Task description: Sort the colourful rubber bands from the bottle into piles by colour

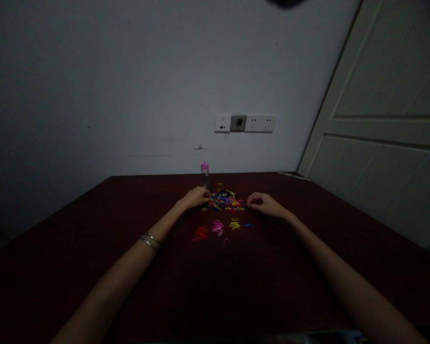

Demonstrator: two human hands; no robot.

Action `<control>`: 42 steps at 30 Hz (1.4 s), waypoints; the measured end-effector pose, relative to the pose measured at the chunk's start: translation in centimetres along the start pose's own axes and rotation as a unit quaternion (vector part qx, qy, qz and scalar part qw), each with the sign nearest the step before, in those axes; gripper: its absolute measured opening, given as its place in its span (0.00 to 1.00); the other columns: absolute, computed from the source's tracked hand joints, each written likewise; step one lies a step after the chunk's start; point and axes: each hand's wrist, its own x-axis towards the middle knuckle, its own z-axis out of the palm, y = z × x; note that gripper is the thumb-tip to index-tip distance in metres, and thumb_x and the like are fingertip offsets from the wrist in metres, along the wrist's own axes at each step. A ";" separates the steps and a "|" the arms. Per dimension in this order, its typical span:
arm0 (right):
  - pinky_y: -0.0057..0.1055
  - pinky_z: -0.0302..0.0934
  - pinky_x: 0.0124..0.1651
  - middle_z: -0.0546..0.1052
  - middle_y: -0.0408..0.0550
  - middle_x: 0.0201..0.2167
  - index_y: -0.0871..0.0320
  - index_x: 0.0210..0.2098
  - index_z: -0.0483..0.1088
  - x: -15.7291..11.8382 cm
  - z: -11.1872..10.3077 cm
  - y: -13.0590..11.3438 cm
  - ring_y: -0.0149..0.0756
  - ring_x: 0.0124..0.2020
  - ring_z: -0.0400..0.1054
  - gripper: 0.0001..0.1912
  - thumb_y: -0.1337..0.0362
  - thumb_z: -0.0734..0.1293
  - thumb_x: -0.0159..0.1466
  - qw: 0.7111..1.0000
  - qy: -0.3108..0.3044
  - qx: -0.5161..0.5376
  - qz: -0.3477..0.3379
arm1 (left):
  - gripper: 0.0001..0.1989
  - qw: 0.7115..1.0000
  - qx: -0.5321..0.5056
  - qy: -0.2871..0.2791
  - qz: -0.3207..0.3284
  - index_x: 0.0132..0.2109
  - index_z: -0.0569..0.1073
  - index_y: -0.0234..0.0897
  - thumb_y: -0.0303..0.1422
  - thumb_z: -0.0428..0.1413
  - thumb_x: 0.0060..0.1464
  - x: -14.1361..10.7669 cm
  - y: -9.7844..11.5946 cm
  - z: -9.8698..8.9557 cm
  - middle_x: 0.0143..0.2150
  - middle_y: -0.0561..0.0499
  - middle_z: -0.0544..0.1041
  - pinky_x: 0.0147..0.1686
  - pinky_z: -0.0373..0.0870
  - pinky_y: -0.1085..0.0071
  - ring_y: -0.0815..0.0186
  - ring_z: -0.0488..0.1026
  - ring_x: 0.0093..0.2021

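Note:
A mixed pile of small colourful bands (224,200) lies on the dark red table (215,282). My left hand (198,196) is at the pile's left edge, fingers bent and close together; what they hold, if anything, is too small to name. At the right edge is my right hand (263,203), its fingers curled into a pinch, with nothing clearly visible in them. Nearer to me lie separate small groups: red bands (201,233), pink bands (218,226), yellow bands (234,223) and blue bands (248,225). One dark pink band (226,242) lies apart.
A clear bottle with a pink cap (204,175) stands behind the pile, near the wall. Wall sockets (260,123) are above the table's back edge. A pale panelled door (387,119) is at the right.

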 end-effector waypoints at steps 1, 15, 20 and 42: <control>0.32 0.61 0.38 0.73 0.48 0.33 0.58 0.28 0.72 0.0 0.0 -0.1 0.35 0.34 0.66 0.07 0.63 0.63 0.54 1.000 0.000 -0.002 0.000 | 0.06 1.000 0.006 0.000 0.000 0.31 0.77 0.39 0.29 0.58 0.41 0.0 0.0 0.0 0.30 0.50 0.76 0.30 0.59 0.76 0.67 0.69 0.31; 0.34 0.61 0.41 0.73 0.49 0.34 0.60 0.29 0.72 -0.1 0.5 0.4 0.35 0.36 0.66 0.08 0.63 0.63 0.55 1.000 -0.011 0.006 0.004 | 0.03 0.998 -0.055 0.005 -0.009 0.25 0.75 0.36 0.30 0.57 0.40 0.2 -0.8 0.6 0.24 0.52 0.74 0.28 0.60 0.78 0.69 0.67 0.27; 0.34 0.61 0.42 0.73 0.49 0.33 0.60 0.29 0.72 -0.1 0.5 0.1 0.35 0.36 0.67 0.08 0.62 0.63 0.55 1.000 -0.011 0.010 -0.003 | 0.06 0.999 -0.047 -0.002 0.009 0.27 0.76 0.35 0.30 0.55 0.41 0.4 -1.0 0.5 0.24 0.52 0.73 0.27 0.59 0.78 0.70 0.66 0.26; 0.31 0.61 0.36 0.74 0.47 0.31 0.60 0.32 0.73 0.0 0.6 0.8 0.34 0.31 0.66 0.11 0.60 0.65 0.53 0.998 0.026 0.017 0.050 | 0.07 0.958 -0.108 -0.223 0.145 0.29 0.76 0.32 0.26 0.54 0.40 -1.2 6.4 4.0 0.17 0.57 0.65 0.19 0.51 0.77 0.76 0.57 0.18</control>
